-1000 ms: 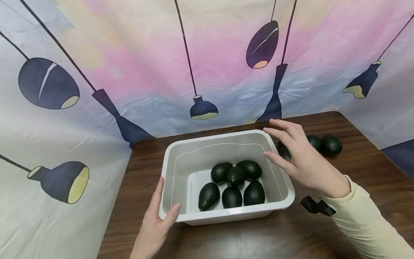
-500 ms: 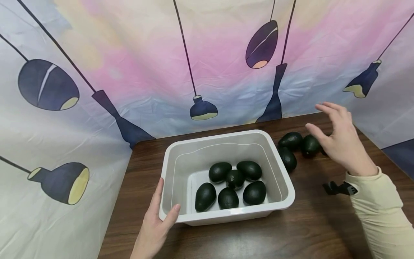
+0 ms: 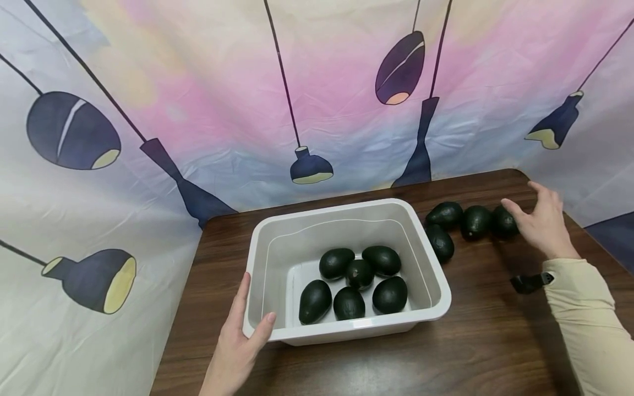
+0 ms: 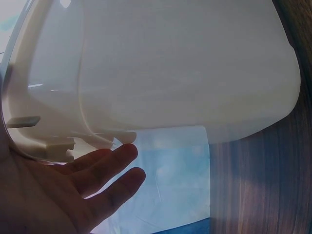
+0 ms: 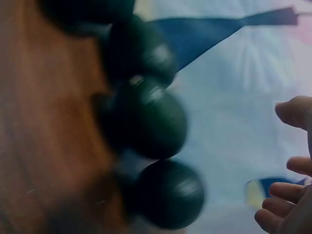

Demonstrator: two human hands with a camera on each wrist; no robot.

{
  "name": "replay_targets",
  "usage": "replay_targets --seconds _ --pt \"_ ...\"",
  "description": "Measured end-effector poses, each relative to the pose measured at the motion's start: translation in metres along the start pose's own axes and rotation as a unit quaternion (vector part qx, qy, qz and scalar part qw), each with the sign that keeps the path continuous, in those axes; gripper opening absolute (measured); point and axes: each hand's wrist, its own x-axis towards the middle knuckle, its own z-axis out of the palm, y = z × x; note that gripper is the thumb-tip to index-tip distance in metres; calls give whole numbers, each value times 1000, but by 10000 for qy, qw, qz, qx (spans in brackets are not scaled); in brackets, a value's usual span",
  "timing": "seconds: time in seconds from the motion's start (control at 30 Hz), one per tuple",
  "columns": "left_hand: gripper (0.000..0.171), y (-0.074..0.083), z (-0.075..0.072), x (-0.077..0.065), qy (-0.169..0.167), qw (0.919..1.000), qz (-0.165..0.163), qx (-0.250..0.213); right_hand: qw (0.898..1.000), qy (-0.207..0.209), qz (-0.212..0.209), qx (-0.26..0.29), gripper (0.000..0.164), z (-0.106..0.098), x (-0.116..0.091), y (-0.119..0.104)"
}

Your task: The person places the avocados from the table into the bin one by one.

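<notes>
My left hand (image 3: 235, 338) rests at the near left corner of a light grey plastic bin (image 3: 431, 313), thumb over the rim. In the left wrist view its spread, nearly straight fingers (image 4: 119, 190) lie along the outside of the bin (image 4: 195, 73). Several dark green avocados (image 3: 314, 301) lie on the bin floor. To the right of the bin, my right hand (image 3: 547, 231) hovers by the end avocado (image 3: 503, 223) of a row on the table, fingers apart. The right wrist view shows this hand (image 5: 292, 195) apart from the avocados (image 5: 170, 195), with nothing in it.
Other avocados (image 3: 441, 242) sit close against the bin's right side on the dark wood table (image 3: 346, 363). A cloth backdrop (image 3: 223, 82) printed with lamps hangs right behind the table. A black strap piece (image 3: 530, 283) sticks out from the right wrist.
My right hand has moved from over the bin's right rim to the far avocados, then lowered. Avocados in the bin have shifted slightly. The left hand has stayed at the corner.
</notes>
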Motion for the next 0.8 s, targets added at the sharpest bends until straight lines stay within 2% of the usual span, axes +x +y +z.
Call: replay_targets --seconds 0.1,0.27,0.53,0.8 --pt "78 0 0 0 -15 10000 6 -20 9995 -148 288 -45 85 8 1 16" --pt "78 0 -1 1 -51 10000 -30 -43 9977 -434 513 -52 91 20 0 30" --pt "78 1 -1 0 -80 9999 -50 -76 9957 -677 604 -179 89 34 -1 35" --pt "78 1 0 0 -30 10000 -19 -14 9956 -635 637 -263 83 37 -2 37"
